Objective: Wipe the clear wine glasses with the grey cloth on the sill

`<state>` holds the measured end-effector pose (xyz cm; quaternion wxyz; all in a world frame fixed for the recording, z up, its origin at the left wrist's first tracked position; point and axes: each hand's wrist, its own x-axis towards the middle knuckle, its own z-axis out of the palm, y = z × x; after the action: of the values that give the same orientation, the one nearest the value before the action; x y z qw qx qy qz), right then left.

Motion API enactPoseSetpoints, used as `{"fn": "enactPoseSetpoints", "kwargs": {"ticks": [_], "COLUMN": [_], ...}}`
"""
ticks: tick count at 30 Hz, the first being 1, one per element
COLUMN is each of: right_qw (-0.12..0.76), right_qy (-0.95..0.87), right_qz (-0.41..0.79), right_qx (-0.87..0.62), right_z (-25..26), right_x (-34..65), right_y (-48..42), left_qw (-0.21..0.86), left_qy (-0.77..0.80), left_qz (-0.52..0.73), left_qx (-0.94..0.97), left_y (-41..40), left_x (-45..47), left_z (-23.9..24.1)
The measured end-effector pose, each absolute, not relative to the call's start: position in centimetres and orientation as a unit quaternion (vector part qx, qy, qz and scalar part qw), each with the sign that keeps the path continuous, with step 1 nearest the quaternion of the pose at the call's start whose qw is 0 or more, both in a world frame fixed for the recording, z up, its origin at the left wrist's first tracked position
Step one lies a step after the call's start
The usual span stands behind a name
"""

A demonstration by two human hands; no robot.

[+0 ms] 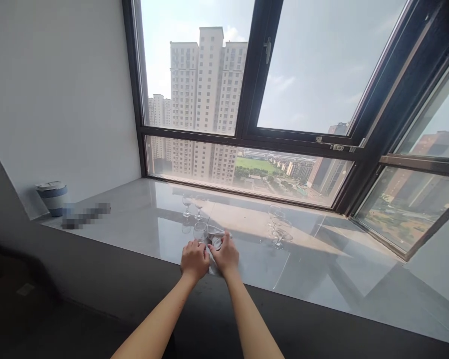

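Both my hands meet over the glossy grey window sill (314, 269). My left hand (193, 260) is closed around a small stemmed glass (200, 231), whose bowl shows just above the fingers. My right hand (226, 255) is closed on a white cloth (215, 238) bunched against that glass. Two more stemmed glasses (193, 205) stand upright farther back, toward the window. Several clear glasses (279, 228) stand grouped to the right of my hands.
A white cup with blue bands (53, 198) stands at the sill's far left beside a blurred dark item (85, 215). A dark ledge (134, 289) runs along the sill's near edge. Large black-framed windows (247, 134) close off the back and right.
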<state>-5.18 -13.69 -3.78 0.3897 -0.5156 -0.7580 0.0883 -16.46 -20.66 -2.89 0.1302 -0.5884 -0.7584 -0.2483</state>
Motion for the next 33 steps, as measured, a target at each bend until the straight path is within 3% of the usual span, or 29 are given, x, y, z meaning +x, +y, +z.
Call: {"fn": "enactPoseSetpoints", "kwargs": {"ticks": [5,11,16,20,25,33], "right_qw": [0.374,0.522,0.595,0.570,0.549,0.439], "right_qy": [-0.743,-0.633,-0.621,-0.711,-0.762,-0.844], "right_qz": [0.076,0.153,0.083,0.082,0.125,0.022], "right_qx": [-0.550,-0.551,-0.503,-0.405,-0.320,-0.307], "right_z": [-4.0,-3.1,1.8,5.8,6.8,7.0], "right_x": [-5.2,-3.4,-2.5,-4.6,-8.6,-9.0], "right_y": [-13.6,-13.2,-12.4,-12.9,-14.2,-15.1], "left_qw": [0.136,0.138,0.129,0.123,0.119,0.103], "left_qy": [-0.754,-0.746,-0.746,-0.742,-0.728,-0.738], "left_qz": [-0.259,-0.256,-0.244,-0.239,-0.245,-0.239], "left_qx": [-0.588,-0.599,-0.606,-0.614,-0.629,-0.623], "left_y": [-20.8,-20.8,-20.8,-20.9,-21.1,-21.3], "left_x": [-16.6,-16.7,-16.6,-16.6,-16.5,-16.5], "left_z": [-3.3,-3.4,-3.4,-3.2,-3.1,-2.8]}}
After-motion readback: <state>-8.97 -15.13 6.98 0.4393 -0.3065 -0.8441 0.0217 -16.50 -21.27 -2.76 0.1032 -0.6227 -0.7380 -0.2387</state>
